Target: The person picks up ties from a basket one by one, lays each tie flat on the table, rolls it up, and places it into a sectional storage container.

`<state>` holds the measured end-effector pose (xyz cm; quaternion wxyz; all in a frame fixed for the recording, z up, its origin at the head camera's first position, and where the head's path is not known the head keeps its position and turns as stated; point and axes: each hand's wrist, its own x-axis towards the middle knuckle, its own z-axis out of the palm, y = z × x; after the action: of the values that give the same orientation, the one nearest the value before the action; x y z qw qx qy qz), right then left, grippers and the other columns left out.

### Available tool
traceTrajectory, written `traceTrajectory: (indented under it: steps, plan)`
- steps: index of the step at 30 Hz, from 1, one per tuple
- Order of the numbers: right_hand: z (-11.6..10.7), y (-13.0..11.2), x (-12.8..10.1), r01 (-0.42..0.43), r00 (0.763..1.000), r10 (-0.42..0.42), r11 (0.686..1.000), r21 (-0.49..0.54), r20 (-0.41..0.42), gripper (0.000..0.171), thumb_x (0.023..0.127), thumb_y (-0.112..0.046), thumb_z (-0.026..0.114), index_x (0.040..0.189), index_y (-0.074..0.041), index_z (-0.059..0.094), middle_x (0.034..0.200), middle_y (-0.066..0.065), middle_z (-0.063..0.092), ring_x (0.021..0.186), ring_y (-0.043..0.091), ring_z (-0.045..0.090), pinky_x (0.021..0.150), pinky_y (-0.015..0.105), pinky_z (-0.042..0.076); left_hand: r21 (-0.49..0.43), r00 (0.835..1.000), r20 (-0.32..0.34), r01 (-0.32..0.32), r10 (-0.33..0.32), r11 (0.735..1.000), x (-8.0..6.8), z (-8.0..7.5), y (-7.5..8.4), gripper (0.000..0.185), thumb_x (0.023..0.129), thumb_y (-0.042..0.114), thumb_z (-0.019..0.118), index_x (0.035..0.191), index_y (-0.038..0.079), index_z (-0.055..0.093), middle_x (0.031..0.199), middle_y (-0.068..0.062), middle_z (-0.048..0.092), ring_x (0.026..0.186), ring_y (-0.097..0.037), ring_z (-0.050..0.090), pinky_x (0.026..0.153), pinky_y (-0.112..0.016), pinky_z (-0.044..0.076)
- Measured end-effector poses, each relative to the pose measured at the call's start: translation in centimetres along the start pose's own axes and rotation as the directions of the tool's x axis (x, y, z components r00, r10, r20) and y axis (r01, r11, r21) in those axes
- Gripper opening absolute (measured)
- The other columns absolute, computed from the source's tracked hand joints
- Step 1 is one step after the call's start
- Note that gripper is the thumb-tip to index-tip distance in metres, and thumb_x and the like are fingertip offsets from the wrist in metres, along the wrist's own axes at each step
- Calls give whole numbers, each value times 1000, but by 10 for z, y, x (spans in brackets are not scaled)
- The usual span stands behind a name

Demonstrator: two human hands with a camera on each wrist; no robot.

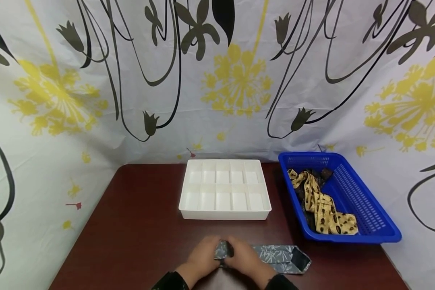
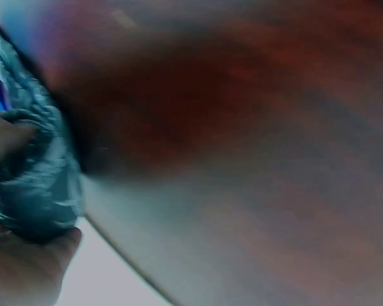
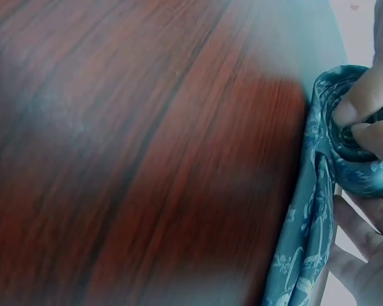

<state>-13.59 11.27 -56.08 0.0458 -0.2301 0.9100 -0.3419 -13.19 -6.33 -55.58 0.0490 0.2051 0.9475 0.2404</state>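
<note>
A grey necktie (image 1: pixel 275 254) with a pale leaf print lies across the near side of the table, its wide end pointing right and its dark lining showing. The other end is wound into a roll between both hands. My left hand (image 1: pixel 204 253) grips the roll from the left side. From the right, my right hand (image 1: pixel 243 257) holds it too. In the right wrist view a thumb and fingertip press the coiled layers of the roll (image 3: pixel 338 95), with the flat length trailing away. The left wrist view shows fingers around the roll (image 2: pixel 41 204).
A white tray (image 1: pixel 224 215) with two rows of compartments stands behind the hands. At right, a blue basket (image 1: pixel 369 201) holds a yellow patterned tie (image 1: pixel 324 205) and dark cloth. The brown table (image 1: pixel 130 225) meets a floral curtain (image 1: pixel 210 133) at the back.
</note>
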Motion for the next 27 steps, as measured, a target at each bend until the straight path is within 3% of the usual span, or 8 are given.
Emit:
traceTrajectory:
  steps: [3, 6, 10, 13, 16, 20, 23, 27]
  plan:
    - [-1, 1, 1, 4, 1000, -4, 1000, -16, 5, 45, 68, -15, 78, 110, -11, 62, 103, 4, 68, 92, 20, 63, 80, 37, 52, -167, 1000, -23, -23, 19, 986, -2, 3, -12, 60, 67, 8, 81, 122, 5, 57, 117, -8, 61, 107, -23, 56, 92, -38, 48]
    - [-3, 2, 2, 12, 1000, -11, 1000, -22, 17, 43, 69, -16, 78, 108, -12, 63, 101, 3, 68, 91, 17, 62, 80, 36, 51, -207, 998, -52, -47, 37, 977, -3, 5, -17, 52, 68, 5, 78, 117, 7, 60, 112, -4, 63, 105, -20, 58, 92, -37, 48]
    - [-6, 1, 2, 26, 999, -26, 999, -37, 22, 43, 68, -15, 79, 108, -11, 63, 102, 3, 68, 93, 17, 62, 81, 35, 51, -104, 998, -54, -28, 22, 994, -2, 2, -12, 37, 70, 3, 76, 103, 14, 63, 99, 2, 65, 95, -16, 60, 83, -34, 50]
    - [-7, 1, 1, 45, 999, -45, 997, -57, 10, 44, 67, -14, 80, 108, -10, 63, 100, 3, 67, 90, 16, 62, 79, 34, 51, 7, 999, -37, 23, -23, 1000, 0, -2, -2, 32, 68, 2, 77, 92, 16, 60, 90, 3, 63, 87, -16, 59, 71, -33, 50]
    - [-7, 1, -1, 66, 998, -67, 995, -74, -10, 44, 65, -13, 81, 106, -10, 63, 95, 1, 67, 86, 14, 61, 75, 32, 51, 119, 997, -8, 81, -80, 990, 2, -5, 8, 32, 67, 2, 78, 88, 15, 57, 84, 2, 60, 83, -17, 59, 64, -33, 49]
    - [-6, 2, -2, 63, 997, -66, 993, -104, -27, 46, 64, -16, 82, 106, -10, 64, 93, 1, 68, 83, 15, 61, 72, 32, 51, 224, 992, 24, 113, -122, 968, 5, -8, 19, 30, 70, 3, 77, 93, 12, 60, 88, -3, 62, 86, -20, 61, 65, -35, 52]
    - [-4, 4, -3, 38, 999, -42, 993, -113, -29, 49, 64, -17, 82, 108, -9, 64, 95, 3, 68, 84, 17, 62, 73, 34, 51, 231, 993, 43, 97, -109, 968, 7, -8, 20, 28, 73, 1, 74, 96, 11, 61, 89, -4, 62, 87, -21, 61, 66, -35, 52]
    - [-3, 6, -2, 5, 1000, -7, 997, -83, -22, 48, 64, -18, 81, 109, -9, 65, 97, 4, 68, 87, 19, 62, 75, 35, 51, 67, 999, 12, 41, -42, 997, 6, -4, 9, 37, 68, 0, 76, 99, 10, 60, 92, -3, 62, 89, -18, 60, 72, -34, 51]
